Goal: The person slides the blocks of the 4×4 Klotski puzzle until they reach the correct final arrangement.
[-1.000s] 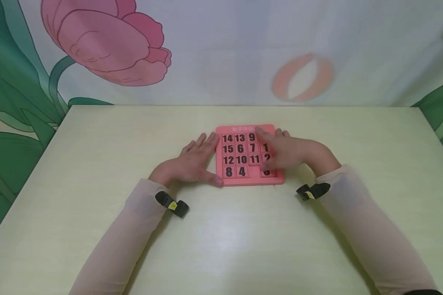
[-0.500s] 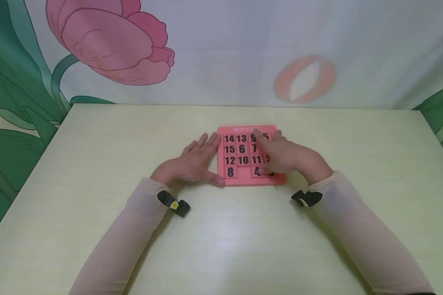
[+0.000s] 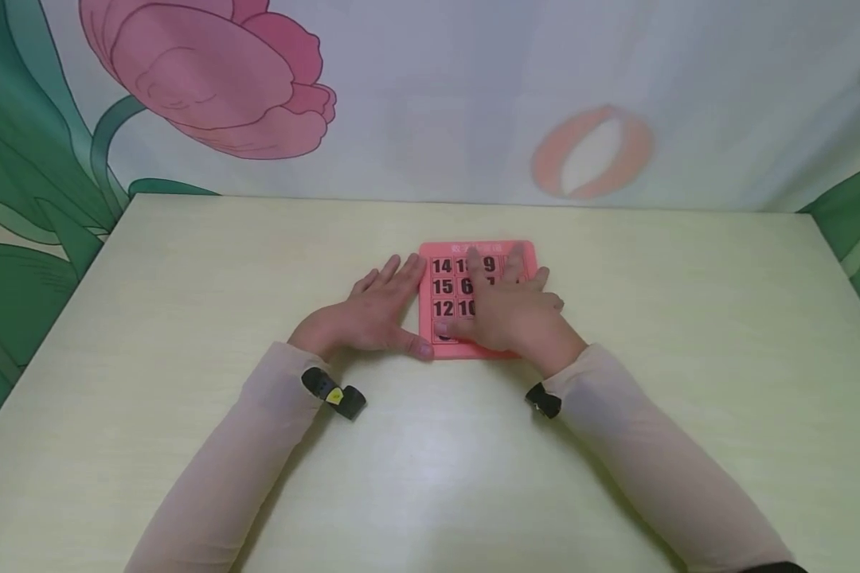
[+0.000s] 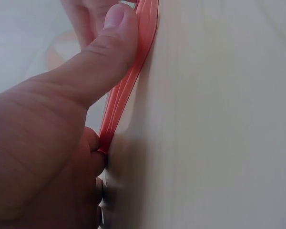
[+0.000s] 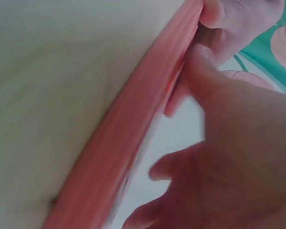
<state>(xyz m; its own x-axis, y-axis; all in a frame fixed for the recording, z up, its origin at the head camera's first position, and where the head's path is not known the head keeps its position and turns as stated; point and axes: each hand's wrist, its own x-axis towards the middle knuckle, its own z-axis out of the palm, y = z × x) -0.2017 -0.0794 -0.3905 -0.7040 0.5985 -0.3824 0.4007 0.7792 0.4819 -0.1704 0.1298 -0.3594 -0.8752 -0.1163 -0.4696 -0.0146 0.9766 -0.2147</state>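
Observation:
A pink number slide puzzle (image 3: 443, 348) lies flat on the table, its tiles printed with black numbers. My left hand (image 3: 369, 317) is spread along the puzzle's left side, the index finger by the upper edge and the thumb at the near left corner. My right hand (image 3: 519, 314) reaches over the board with its fingers extended, hiding most of the right and lower tiles. Its thumb (image 3: 453, 329) touches the 8 tile at the lower left. In the right wrist view, the puzzle's pink side (image 5: 119, 129) runs past that thumb.
A pale wooden table (image 3: 416, 461) surrounds the puzzle. Behind it hangs a white cloth (image 3: 437, 103) printed with a pink flower (image 3: 208, 72) and green leaves. Each wrist carries a black strap with a small camera (image 3: 333, 394).
The 4 tile slid one place right, opening a gap beside the 8. My right hand then moved left across the board, its thumb reaching the 8. My left hand stayed in place.

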